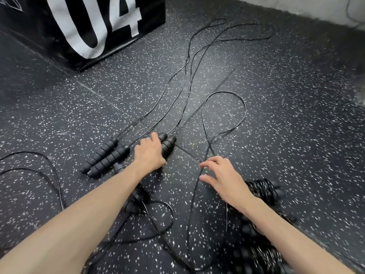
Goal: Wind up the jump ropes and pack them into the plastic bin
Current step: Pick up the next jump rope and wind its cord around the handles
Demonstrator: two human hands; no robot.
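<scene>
Several black jump ropes lie on the speckled rubber floor. My left hand [150,153] curls over a pair of ribbed foam handles [167,145], whose thin cords [187,80] run far back toward the wall. Another pair of handles [106,157] lies just left of that hand. My right hand [221,178] hovers with fingers spread and relaxed above a loose cord loop [225,115]; it holds nothing. A wound rope bundle [262,190] lies behind my right wrist, and another wound bundle [262,258] sits lower right. No plastic bin is in view.
A black box with white "04" lettering [94,26] stands at the back left. A pale wall [296,6] borders the floor at the back right. More loose cord [49,171] and small handles [136,198] lie under my left forearm.
</scene>
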